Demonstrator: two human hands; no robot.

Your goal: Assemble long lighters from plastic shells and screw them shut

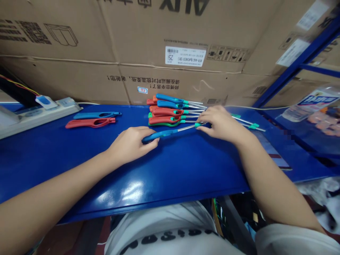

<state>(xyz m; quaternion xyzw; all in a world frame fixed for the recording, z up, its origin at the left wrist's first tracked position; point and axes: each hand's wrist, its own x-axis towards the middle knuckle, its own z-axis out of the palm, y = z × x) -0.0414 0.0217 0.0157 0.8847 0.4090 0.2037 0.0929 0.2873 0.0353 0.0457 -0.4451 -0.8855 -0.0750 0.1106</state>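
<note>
A blue-handled long-neck lighter (162,134) lies level between my hands, low over the blue tabletop. My left hand (134,143) is closed on the end of its handle. At the other end, my right hand (219,122) has its fingers closed by the green piece (198,124) on the metal tube; the fingertips partly hide the contact. Behind it, several red, blue, orange and green lighters (167,112) are piled with their tubes to the right, partly under my right hand. Two bare handles, one blue (97,115) and one red (90,123), lie farther left.
Cardboard (148,42) stands along the back of the blue table (170,170). A white power strip (39,115) with a plug sits at the left. Metal tubes with green pieces (253,126) stick out past my right hand. A clear plastic container (310,102) stands right.
</note>
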